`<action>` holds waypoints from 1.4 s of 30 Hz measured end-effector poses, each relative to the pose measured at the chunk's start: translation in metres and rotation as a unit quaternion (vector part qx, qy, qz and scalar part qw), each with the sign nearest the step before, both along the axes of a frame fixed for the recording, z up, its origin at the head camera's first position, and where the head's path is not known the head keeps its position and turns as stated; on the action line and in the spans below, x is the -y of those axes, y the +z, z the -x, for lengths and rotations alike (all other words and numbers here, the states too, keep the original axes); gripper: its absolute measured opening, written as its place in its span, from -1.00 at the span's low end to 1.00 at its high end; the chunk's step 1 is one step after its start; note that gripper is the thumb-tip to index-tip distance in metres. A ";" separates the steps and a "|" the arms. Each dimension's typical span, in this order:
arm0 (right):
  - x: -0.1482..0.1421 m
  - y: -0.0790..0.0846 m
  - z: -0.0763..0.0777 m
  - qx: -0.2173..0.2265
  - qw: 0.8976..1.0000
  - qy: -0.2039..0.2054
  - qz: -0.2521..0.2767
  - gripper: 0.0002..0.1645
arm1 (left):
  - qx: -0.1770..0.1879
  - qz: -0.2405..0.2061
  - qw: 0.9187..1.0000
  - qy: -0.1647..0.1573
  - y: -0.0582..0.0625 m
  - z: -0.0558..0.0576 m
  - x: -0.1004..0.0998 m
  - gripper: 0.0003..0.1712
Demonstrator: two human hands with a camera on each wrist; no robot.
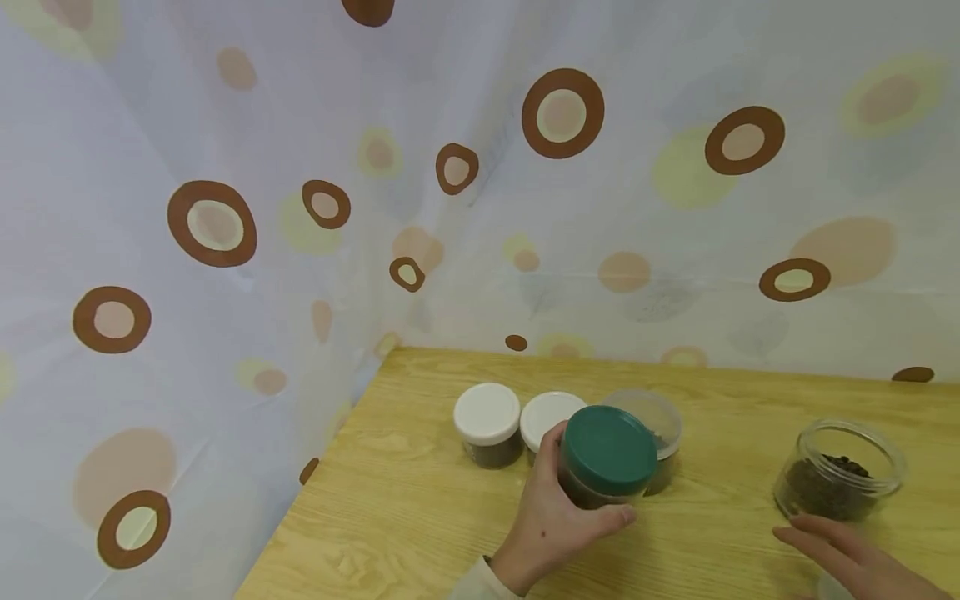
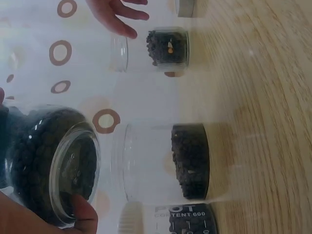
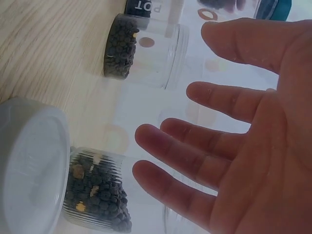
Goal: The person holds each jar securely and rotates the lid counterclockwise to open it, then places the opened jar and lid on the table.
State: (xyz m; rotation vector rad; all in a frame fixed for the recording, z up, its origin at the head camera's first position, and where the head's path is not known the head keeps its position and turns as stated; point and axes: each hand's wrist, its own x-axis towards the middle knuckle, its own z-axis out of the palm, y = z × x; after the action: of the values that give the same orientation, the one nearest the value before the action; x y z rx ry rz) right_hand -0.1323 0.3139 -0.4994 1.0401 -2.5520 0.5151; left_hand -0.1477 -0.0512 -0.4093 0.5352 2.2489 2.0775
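My left hand [image 1: 551, 517] grips a clear jar with a green lid [image 1: 611, 450], fingers and thumb around its side, raised above the table. Dark pellets [image 2: 36, 151] fill this jar, which overlaps the row of jars behind it in the head view. Over on the right, my right hand [image 1: 855, 554] is spread with straight fingers and holds nothing. Just beyond its fingertips stands a lidless clear jar [image 1: 795, 492], partly filled with dark pellets and a few lighter bits. A white lid [image 3: 34, 170] lies on the table near that jar.
At the back left are two white-lidded jars, one at the end [image 1: 487, 425] and one beside it [image 1: 551, 412]. Next to them stands an open clear jar [image 1: 660, 412] with pellets low inside. A patterned curtain [image 1: 480, 208] hangs behind the wooden table [image 1: 405, 517].
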 end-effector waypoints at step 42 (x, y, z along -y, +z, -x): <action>0.049 0.050 -0.017 0.075 0.987 -0.131 -0.059 -0.23 | -0.078 0.174 0.982 -0.006 -0.018 -0.008 0.017 0.06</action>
State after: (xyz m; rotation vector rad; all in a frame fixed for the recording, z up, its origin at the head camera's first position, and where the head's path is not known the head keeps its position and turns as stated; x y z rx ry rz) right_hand -0.1151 0.2646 -0.4496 0.7079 -2.8267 0.3859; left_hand -0.1394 -0.0677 -0.4273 0.7027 2.6085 1.6280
